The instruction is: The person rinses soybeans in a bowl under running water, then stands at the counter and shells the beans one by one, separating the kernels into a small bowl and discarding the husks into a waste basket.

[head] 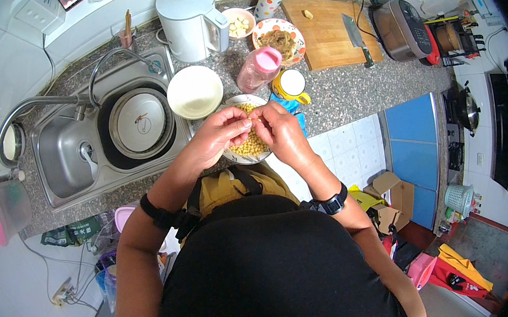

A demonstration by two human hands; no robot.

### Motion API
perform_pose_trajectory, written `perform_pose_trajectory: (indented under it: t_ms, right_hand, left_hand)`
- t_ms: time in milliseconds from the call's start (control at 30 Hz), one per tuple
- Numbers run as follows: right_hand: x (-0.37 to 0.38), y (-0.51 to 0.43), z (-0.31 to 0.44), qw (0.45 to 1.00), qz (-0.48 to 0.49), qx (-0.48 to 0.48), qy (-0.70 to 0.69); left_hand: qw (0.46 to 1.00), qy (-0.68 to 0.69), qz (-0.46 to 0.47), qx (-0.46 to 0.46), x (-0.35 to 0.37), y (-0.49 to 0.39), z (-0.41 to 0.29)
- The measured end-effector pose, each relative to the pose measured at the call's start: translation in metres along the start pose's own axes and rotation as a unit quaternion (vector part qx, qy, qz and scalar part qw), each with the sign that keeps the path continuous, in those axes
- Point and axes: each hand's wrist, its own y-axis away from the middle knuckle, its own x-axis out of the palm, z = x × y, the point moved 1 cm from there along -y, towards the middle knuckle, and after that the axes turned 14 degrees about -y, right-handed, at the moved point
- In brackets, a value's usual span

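Yellow soybeans (249,148) fill a white bowl (254,159) with a patterned rim at the counter's front edge. Above it, my left hand (218,135) and my right hand (283,129) meet at the fingertips. Pinched between thumbs and forefingers is a tiny yellowish piece, apparently a soybean (254,119), partly hidden by the fingers. A cream bowl (195,92) stands just beyond my left hand; its inside looks bare. Beyond my right hand are a yellow mug (290,85) with white contents and a blue cloth (286,103).
A pink-lidded bottle (259,69) stands behind the soybeans. Farther back are a kettle (190,22), a bowl of garlic cloves (239,24) and a bowl of brown shreds (278,40). A cleaver (354,34) lies on the cutting board (316,47). At left, a sink (66,159) holds stacked basins.
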Motion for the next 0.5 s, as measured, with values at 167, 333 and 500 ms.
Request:
perform_pose_trajectory:
  t_ms: [167,333,500]
  right_hand:
    - [-0.0008,0.0010,0.0028,0.998,0.006,0.047,-0.045]
    - [0.0012,0.0024,0.0045,0.992,-0.002,0.106,-0.071]
    - [0.0028,0.0024,0.0045,0.996,-0.014,0.057,-0.064]
  left_hand:
    - [0.999,0.031,0.013,-0.017,-0.0047,-0.0006,0.0018]
    - [0.998,0.067,0.003,-0.015,-0.0020,0.0014,0.0025]
    - [0.998,0.060,0.001,-0.002,0.0004,0.0002,0.0018]
